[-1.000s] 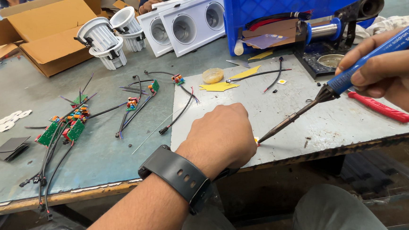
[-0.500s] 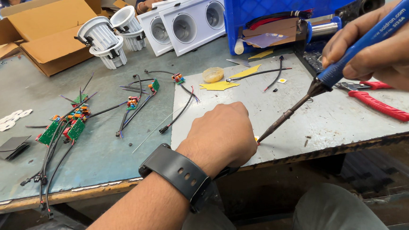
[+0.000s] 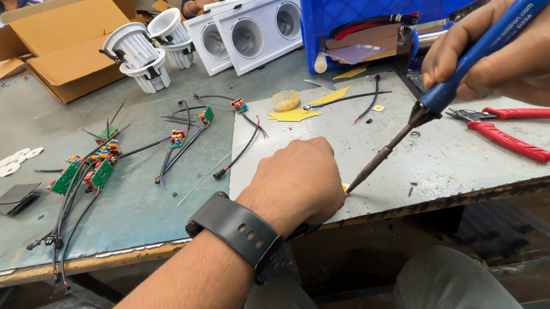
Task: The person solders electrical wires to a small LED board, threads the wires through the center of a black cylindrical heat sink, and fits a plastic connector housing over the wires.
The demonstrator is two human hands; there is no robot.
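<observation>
**Soldering at the near edge of the bench: iron tip against a small part**

Holding the blue-handled soldering iron in my right hand, I have my fingers wrapped tight round the handle, pen-fashion, with the dark tip slanting down and left to meet a small yellow-orange piece at the near edge of the grey work plate. My left hand is curled into a loose fist right beside that piece; I cannot tell whether its fingers pinch it, as the knuckles hide them. A black wristband sits on that wrist.

Noted nearby: red-handled pliers lie right of the tip, well clear; green circuit boards with black leads lie far left; yellow scraps and a blue crate lie beyond.

Risks, in my judgement:
- The tip stands almost touching my left fingers (a slight slip would burn them).
- The piece sits at the plate's very edge; a push from the iron could knock it off onto my lap.
- Dwelling too long may scorch so small a part.
</observation>
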